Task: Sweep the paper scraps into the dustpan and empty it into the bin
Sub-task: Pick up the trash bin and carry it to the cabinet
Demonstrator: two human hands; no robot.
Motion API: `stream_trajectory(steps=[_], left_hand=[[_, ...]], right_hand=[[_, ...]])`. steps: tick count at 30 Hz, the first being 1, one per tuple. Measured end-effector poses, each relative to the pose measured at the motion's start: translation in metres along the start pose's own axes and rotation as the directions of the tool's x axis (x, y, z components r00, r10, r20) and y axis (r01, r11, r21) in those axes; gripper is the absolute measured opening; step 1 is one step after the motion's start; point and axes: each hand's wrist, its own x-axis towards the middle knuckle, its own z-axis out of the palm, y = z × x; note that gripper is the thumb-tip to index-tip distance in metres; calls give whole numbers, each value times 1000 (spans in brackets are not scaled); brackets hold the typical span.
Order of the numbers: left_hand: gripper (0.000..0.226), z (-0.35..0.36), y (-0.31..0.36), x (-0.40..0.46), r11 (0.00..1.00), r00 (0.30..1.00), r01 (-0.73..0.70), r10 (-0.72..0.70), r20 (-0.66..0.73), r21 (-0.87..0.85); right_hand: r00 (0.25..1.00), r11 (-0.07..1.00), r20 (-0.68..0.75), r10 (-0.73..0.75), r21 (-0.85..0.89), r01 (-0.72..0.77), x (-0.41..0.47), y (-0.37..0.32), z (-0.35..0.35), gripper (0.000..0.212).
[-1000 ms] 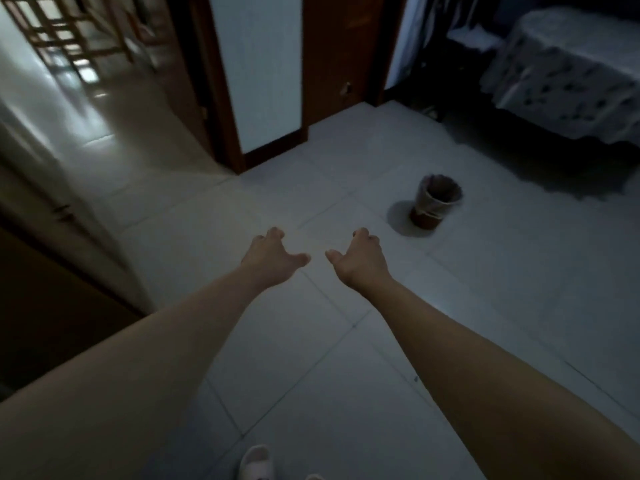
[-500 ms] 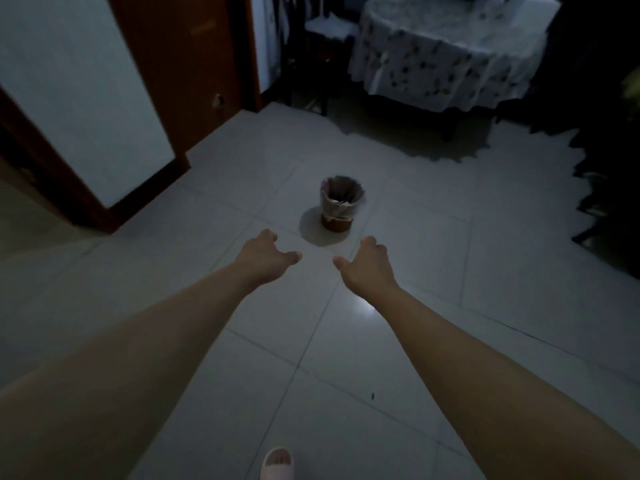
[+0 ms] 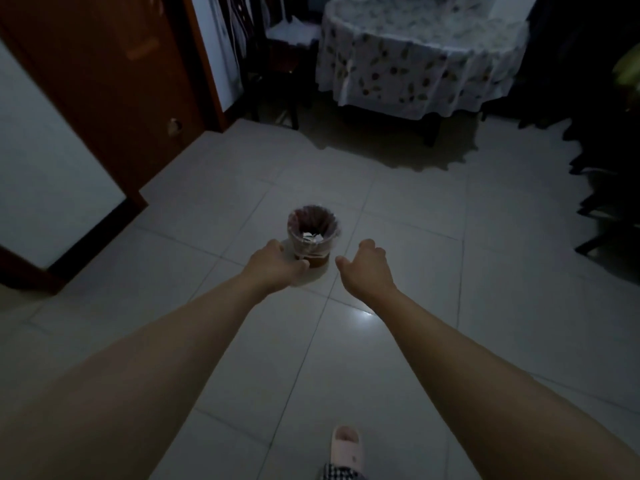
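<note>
At mid-frame I held my left hand [image 3: 273, 263] and right hand [image 3: 365, 268] outstretched, empty, fingers loosely curled apart, flanking the bin [image 3: 312, 233].

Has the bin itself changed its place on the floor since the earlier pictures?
Cannot tell. The camera turned; the bin looks to stand on the same floor tile, short of the covered table.

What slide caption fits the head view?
Both empty hands, left hand and right hand, reach toward a bag-lined bin holding paper scraps on the tiled floor.
</note>
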Motion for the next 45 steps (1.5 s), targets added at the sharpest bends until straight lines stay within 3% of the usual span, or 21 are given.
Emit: stream_trajectory(steps=[6, 10, 17, 22, 27, 36, 45], left_hand=[[59, 13, 51, 90, 997, 998, 67, -67, -11, -40], [41, 14, 75, 151, 993, 996, 92, -91, 21, -68], [67, 8, 85, 279, 980, 981, 179, -172, 86, -80], [51, 11, 91, 352, 968, 968, 242, -235, 84, -72], [59, 33, 93, 410, 939, 942, 332, -324, 86, -90], [62, 96, 68, 501, 883, 900, 433, -434, 36, -182], [64, 163, -21, 604, 866, 874, 482, -486, 1, -132]], right_hand=[[999, 1000, 52, -4, -26, 5, 108, -12, -26, 61], [998, 999, 70, 0, -42, 3, 174, -23, -28, 59], [990, 993, 122, 70, -105, -57, 292, -41, -18, 58], [987, 992, 147, 62, -117, -45, 370, -44, -9, 57], [980, 988, 193, 54, -152, -24, 438, -34, 2, 56], [956, 973, 294, 17, -223, 51, 548, 7, 54, 51], [950, 965, 309, 36, -259, 48, 639, 75, 157, 53]])
